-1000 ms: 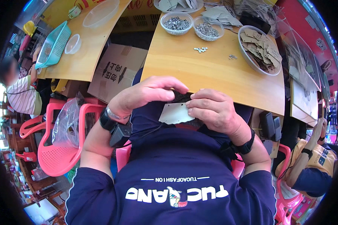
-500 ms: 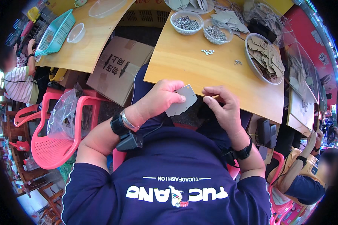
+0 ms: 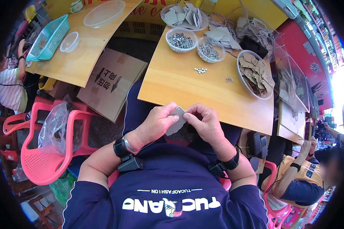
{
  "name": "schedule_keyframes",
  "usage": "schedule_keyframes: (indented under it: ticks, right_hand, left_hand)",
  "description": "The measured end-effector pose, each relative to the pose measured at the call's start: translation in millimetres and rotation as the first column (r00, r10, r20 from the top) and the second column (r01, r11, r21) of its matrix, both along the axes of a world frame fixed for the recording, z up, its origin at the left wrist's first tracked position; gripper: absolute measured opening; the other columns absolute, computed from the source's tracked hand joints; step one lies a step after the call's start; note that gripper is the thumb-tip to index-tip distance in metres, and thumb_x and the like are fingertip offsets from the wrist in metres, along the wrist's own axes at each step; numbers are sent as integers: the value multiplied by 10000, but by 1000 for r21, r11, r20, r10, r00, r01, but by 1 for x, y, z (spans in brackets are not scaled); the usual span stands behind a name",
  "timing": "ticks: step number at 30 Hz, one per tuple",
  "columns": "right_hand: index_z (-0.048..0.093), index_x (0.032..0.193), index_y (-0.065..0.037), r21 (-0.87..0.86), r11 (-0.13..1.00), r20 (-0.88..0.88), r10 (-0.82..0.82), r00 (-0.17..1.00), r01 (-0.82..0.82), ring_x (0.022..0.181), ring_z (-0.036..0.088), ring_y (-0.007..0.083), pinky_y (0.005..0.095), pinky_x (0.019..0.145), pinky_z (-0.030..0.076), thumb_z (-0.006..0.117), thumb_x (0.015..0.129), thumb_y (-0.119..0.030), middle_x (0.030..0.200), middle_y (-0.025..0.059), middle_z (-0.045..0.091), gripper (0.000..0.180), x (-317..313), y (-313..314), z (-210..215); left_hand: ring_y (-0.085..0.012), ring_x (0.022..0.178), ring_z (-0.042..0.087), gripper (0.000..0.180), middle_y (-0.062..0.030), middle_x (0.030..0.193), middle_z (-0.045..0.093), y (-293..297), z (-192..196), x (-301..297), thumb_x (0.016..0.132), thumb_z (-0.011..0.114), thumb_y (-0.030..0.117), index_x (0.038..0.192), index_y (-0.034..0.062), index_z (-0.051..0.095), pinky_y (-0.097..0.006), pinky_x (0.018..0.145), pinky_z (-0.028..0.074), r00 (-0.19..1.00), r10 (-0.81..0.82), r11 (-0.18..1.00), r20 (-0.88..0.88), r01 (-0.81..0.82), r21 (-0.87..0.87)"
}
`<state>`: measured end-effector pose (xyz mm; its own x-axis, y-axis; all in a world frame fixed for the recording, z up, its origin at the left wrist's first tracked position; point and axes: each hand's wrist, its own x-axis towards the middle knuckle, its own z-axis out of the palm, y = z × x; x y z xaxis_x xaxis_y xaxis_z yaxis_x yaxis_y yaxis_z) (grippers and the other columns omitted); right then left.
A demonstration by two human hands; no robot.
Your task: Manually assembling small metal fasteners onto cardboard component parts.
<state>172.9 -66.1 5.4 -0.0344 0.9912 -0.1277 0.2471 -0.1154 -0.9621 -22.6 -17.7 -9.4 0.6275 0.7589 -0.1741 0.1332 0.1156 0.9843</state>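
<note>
My left hand (image 3: 156,123) pinches a small flat grey card (image 3: 175,125) between thumb and fingers, above my lap just off the table's near edge. At the card's upper right corner, the thumb and forefinger of my right hand (image 3: 206,123) are pressed together, touching the card; whatever they hold is hidden. On the table ahead lie a small cluster of shiny round metal pieces (image 3: 200,70) and a smaller cluster of metal bits (image 3: 229,80). Behind them stand two clear bowls of small metal parts, a left bowl (image 3: 182,50) and a right bowl (image 3: 210,61).
To the right on the wooden table (image 3: 168,87) stands a clear bowl (image 3: 245,84) of brownish cards. Grey cards (image 3: 222,36) are heaped at the back. A pink chair (image 3: 46,168) and a cardboard box (image 3: 111,84) are at left. A co-worker (image 3: 300,175) sits at right.
My right hand has moved left and closed in to touch the card's corner. In the picture, both hands sit lower, and the table has shifted left and down.
</note>
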Motion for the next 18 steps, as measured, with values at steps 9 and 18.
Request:
schedule_keyframes:
  ticks: [9,18]
  right_hand:
    - [707,901,-17,305,924,392,-342,854,231,743,646,152,290,716,499,689,854,-117,820,78,698,113,54,41,0]
    - [636,1059,-53,350,932,925,-360,121,92,935,639,283,364,776,537,554,862,-59,990,116,611,213,99,62,-14]
  left_hand:
    - [-84,842,605,250,-30,957,658,7,-11,-6,924,521,97,1126,-19,611,-250,761,493,970,175,982,170,-160,-98]
    - [-78,847,583,211,-31,934,651,15,-11,-15,909,522,100,1062,-17,609,-249,763,480,952,222,959,212,-174,-225]
